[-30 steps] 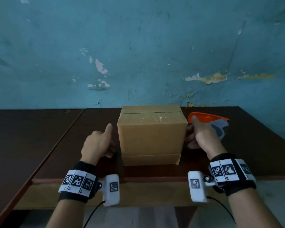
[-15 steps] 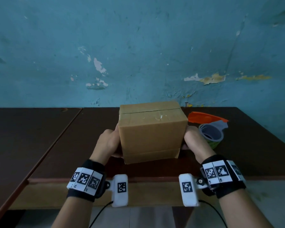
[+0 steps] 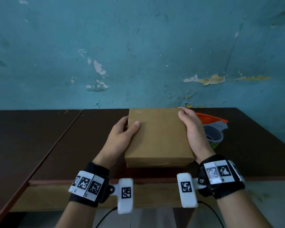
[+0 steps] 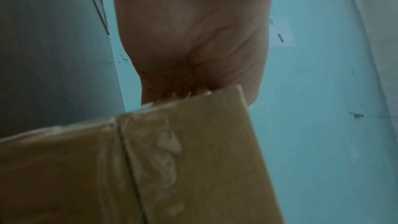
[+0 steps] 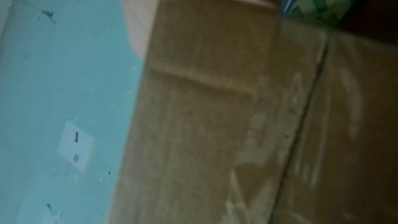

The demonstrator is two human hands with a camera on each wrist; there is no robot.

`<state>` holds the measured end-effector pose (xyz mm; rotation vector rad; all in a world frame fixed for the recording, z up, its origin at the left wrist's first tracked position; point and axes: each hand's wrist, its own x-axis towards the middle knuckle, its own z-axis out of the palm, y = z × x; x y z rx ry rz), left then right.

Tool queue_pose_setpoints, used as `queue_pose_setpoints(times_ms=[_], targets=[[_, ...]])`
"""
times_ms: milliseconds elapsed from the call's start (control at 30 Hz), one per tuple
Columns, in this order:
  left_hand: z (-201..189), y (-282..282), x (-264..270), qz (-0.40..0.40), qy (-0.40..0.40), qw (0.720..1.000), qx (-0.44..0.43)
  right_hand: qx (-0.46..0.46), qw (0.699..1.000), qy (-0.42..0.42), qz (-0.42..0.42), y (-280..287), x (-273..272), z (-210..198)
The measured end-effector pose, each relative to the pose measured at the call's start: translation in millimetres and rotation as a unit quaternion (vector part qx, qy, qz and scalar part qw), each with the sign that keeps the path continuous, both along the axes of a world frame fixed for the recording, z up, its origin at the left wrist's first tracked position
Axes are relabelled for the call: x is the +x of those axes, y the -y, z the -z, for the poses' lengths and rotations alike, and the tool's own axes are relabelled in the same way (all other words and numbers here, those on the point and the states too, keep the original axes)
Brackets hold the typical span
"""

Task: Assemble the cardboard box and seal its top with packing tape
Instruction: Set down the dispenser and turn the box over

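While the cardboard box [image 3: 156,137] sits tipped between both hands above the dark table [image 3: 56,137], its broad plain face turns up toward the person and its long axis runs away toward the wall. The left hand [image 3: 122,135] grasps its left edge, thumb on top; the right hand [image 3: 192,129] grasps its right edge. A tape dispenser [image 3: 212,129] lies just beyond the right hand.

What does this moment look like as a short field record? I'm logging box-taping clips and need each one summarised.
box: cardboard box tipped toward the camera, held between both hands above the dark table
left hand: left hand grips the box's left side, thumb on the upward face
right hand: right hand grips the right side, fingers over the far corner
seam: taped seam on the face turned toward the wrist cameras
tape dispenser: tape dispenser on the table, right of the box, untouched
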<state>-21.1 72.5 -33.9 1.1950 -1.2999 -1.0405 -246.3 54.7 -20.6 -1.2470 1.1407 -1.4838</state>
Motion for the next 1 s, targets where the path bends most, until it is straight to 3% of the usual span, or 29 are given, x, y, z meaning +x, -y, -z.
queue_pose_setpoints(times_ms=[300,700,1000], targets=[[-0.6,4.3,-5.3,-0.009,-0.059,0.996,-0.072,-0.140,0.990,0.020,0.014,-3.2,6.1,1.0],[-5.8,0.4,-5.6,0.000,-0.176,0.977,-0.120,-0.201,0.979,0.007,0.015,0.0,2.0,6.9],[-11.6,3.1,-0.2,-0.015,-0.054,0.985,-0.166,-0.257,0.965,-0.058,0.005,-0.6,2.5,7.2]])
